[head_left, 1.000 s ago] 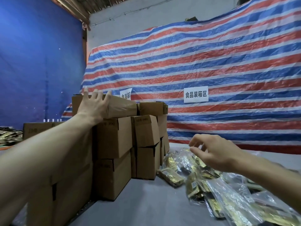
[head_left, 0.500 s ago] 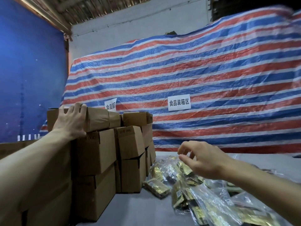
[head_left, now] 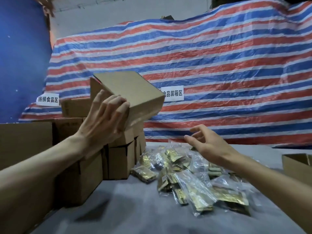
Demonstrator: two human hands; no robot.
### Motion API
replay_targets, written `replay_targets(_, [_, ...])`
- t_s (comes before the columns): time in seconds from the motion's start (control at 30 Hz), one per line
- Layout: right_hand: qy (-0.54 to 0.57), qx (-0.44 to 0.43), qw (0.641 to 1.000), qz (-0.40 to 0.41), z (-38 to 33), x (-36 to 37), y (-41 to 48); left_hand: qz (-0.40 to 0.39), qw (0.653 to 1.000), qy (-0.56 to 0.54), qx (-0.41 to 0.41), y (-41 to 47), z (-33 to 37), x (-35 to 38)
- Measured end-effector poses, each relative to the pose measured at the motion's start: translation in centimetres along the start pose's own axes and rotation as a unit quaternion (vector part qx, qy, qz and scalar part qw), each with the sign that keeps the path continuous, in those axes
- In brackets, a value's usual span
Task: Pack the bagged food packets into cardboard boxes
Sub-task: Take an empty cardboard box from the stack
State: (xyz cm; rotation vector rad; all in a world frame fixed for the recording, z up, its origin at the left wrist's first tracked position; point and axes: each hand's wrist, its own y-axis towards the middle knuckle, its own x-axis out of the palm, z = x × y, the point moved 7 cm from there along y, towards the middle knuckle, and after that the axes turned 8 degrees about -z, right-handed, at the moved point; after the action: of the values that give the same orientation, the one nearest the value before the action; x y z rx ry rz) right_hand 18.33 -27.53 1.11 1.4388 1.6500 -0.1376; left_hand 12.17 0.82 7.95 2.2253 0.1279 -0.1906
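Right, change first: the box (head_left: 133, 92) that sat on top of the stack (head_left: 89, 176) a second ago is off it now, tilted in the air with one corner up. The left hand (head_left: 104, 122) grips it from the near side, fingers (head_left: 118, 105) curled round its lower edge, thumb hidden. The stack sits directly under those fingers; whether the lifted box clears it fully, can't tell, the hand covers the gap

The right hand (head_left: 211, 142) has barely moved: it hovers, fingers spread and loose, holding nothing. The pile of packets (head_left: 185, 176) lies below and just ahead of its fingertips on the table (head_left: 118, 213), no bag touched

Meaning: one box fetched, and it looks shut, so I'd say it needs opening before filling. No packet picked up yet, so packing is not started on this one

Counts, big to small:
- tarp (head_left: 228, 65): 1, striped, well beyond both sets of fingers
- table: 1
- boxes: 1 lifted, 1 open box (head_left: 297, 164) outside the right wrist, stack shows at least 6, more hidden by the left forearm, no exact figure
- hands: 2
- signs: 2, one (head_left: 173, 93) just right of the lifted box, one (head_left: 48, 99) left of the left fingers
- packets: many, gold, in overlapping clear bags, can't count
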Motion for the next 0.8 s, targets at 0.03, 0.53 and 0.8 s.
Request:
replay_targets(0.03, [0.024, 0.016, 1.0, 0.011, 0.7, -0.4, -0.3, 0.009, 1.0, -0.013, 0.025, 0.1, 2.5, -0.2])
replay_targets(0.53, [0.451, 0.174, 0.872, -0.08, 15.9, 1.1, -8.0, 0.043, 0.968, -0.248, 0.003, -3.9, 21.3, 6.4])
replay_targets(0.8, [0.563, 0.156, 0.81, 0.05, 21.8, 3.0, -11.5, -0.216, 0.417, -0.798, -0.378, -5.7, 27.1, 15.9])
